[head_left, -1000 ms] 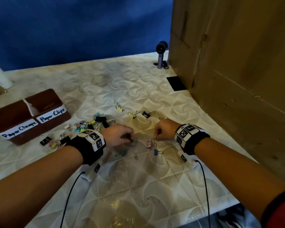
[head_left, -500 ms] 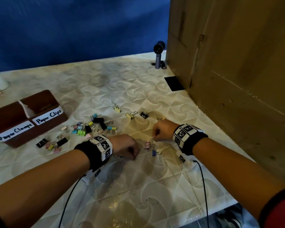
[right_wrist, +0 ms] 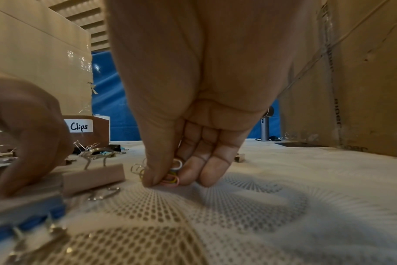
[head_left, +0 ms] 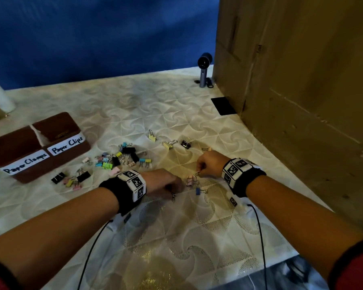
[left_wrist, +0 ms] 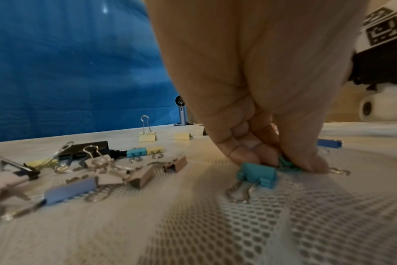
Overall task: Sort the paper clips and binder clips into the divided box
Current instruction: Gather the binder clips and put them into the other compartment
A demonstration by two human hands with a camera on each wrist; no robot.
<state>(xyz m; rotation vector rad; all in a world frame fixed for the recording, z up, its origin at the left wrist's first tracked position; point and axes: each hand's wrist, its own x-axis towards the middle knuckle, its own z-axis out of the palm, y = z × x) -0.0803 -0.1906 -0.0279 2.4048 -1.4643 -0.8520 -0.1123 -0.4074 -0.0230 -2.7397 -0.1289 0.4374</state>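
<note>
A teal binder clip [left_wrist: 286, 164] is pinched on the cloth [head_left: 176, 237] by the left hand [head_left: 162, 183]; colored paper clips [right_wrist: 171, 176] are pinched by the right hand [head_left: 209, 164]; the divided box [head_left: 57, 158] is seen far left.

My left hand [head_left: 165, 184] now sits nearer me than the clip pile [head_left: 122, 158], down from its spot beside the pile a second ago, fingertips pinching a teal clip [left_wrist: 287, 164]. I see nothing else differ.
</note>
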